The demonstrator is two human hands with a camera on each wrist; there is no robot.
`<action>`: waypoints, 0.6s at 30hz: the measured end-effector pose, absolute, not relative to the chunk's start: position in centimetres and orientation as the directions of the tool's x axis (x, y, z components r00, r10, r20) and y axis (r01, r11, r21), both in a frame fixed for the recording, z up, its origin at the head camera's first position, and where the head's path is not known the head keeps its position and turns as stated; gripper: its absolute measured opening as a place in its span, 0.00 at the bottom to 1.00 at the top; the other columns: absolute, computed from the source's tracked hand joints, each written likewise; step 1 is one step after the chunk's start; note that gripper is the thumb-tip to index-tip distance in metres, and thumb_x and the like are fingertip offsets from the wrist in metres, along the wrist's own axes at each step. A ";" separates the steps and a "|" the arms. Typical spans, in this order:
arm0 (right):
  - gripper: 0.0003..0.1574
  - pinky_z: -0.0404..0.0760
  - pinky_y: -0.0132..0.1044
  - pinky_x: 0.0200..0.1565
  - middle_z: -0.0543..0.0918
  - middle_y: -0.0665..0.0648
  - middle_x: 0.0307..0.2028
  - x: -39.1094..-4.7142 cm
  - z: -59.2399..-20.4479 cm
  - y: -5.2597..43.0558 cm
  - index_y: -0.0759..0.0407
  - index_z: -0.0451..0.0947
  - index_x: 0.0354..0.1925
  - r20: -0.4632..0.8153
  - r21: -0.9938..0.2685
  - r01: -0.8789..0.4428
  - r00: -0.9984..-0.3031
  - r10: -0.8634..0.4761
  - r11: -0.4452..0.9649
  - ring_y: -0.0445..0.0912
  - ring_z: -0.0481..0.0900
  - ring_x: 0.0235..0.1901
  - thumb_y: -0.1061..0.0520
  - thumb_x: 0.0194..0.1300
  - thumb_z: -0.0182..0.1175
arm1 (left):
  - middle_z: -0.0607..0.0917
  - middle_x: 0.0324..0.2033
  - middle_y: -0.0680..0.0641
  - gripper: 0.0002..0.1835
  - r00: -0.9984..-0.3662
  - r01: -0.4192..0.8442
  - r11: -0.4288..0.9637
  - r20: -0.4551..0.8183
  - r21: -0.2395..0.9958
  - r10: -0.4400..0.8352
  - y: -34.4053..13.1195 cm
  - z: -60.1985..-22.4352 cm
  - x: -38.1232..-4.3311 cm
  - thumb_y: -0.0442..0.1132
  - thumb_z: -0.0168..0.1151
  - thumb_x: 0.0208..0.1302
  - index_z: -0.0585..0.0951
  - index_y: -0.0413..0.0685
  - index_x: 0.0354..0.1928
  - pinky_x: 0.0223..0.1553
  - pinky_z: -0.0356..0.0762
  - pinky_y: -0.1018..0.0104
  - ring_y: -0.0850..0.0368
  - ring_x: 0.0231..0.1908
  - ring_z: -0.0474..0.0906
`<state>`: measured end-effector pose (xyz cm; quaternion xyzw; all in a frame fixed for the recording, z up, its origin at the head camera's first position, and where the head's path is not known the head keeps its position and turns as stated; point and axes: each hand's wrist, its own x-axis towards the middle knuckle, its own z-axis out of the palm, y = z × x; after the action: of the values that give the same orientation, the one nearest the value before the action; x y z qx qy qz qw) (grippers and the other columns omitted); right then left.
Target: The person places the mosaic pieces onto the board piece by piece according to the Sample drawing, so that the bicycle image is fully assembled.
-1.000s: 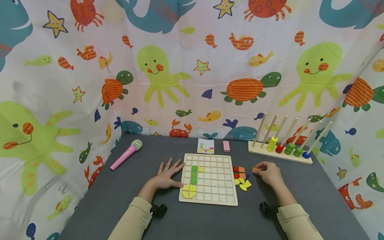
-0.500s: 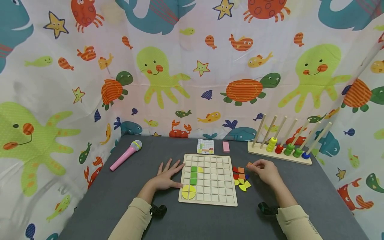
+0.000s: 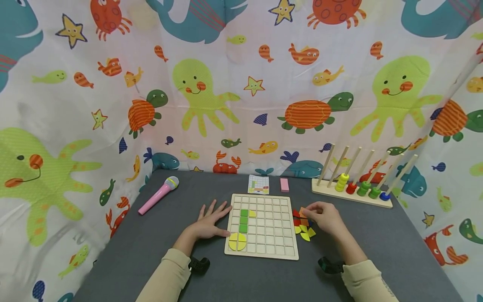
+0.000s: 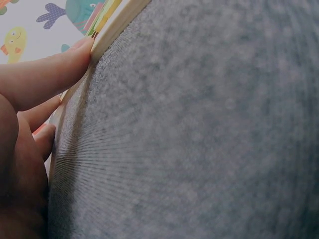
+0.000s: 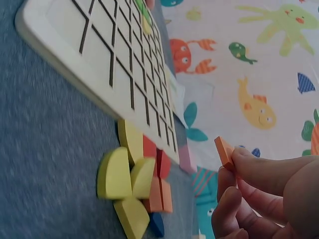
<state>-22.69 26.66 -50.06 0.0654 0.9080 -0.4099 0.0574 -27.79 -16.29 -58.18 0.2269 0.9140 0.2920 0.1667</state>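
My left hand [image 3: 207, 224] lies with fingers spread at the left edge of a wooden grid board [image 3: 275, 226], its thumb and fingertips touching the rim. Several green square tiles [image 3: 244, 221], a yellow tile [image 3: 253, 214] and a yellow circle of quarter pieces [image 3: 237, 242] sit on the board. Between thumb and index finger, my right hand [image 3: 324, 216] pinches an orange square tile [image 5: 225, 153], raised above the loose pieces at the board's right edge. Those include yellow quarter-round pieces [image 5: 114, 174], red tiles [image 5: 149, 149], orange tiles [image 5: 159, 194] and a blue piece [image 5: 156, 224].
Behind the board are a printed pattern card [image 3: 258, 184] and a pink block [image 3: 284, 185]. A wooden peg stand [image 3: 352, 197] with coloured beads stands at the back right. At the back left lies a pink toy microphone [image 3: 158, 195]. A sea-animal curtain [image 3: 241, 105] surrounds the table.
My right hand has moved left with the orange tile, from beside the loose pieces to over them. The left hand and the board have stayed in place.
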 end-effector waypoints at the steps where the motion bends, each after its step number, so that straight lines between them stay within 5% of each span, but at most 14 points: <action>1: 0.24 0.75 0.37 0.34 0.85 0.57 0.38 -22.6 -50.0 26.4 0.59 0.84 0.46 -0.158 -0.740 0.164 -0.985 0.068 0.653 0.49 0.77 0.35 0.40 0.66 0.67 | 0.43 0.80 0.64 0.54 -0.842 0.316 0.728 -0.173 0.608 0.510 -16.3 -58.3 -27.8 0.74 0.66 0.52 0.50 0.80 0.79 0.72 0.13 0.40 0.53 0.79 0.20; 18: 0.16 0.74 0.35 0.27 0.84 0.59 0.30 -21.7 -50.5 22.4 0.58 0.85 0.40 -0.144 -0.785 0.087 -0.989 -0.045 0.614 0.46 0.75 0.27 0.46 0.65 0.69 | 0.42 0.80 0.64 0.53 -0.840 0.299 0.739 -0.202 0.604 0.504 -16.2 -57.4 -27.6 0.70 0.67 0.55 0.50 0.77 0.79 0.72 0.12 0.41 0.53 0.79 0.19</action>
<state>-21.71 22.43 -50.50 0.0118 0.8952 -0.4392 0.0748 -27.58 -16.17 -57.41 0.2192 0.9152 0.2869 0.1789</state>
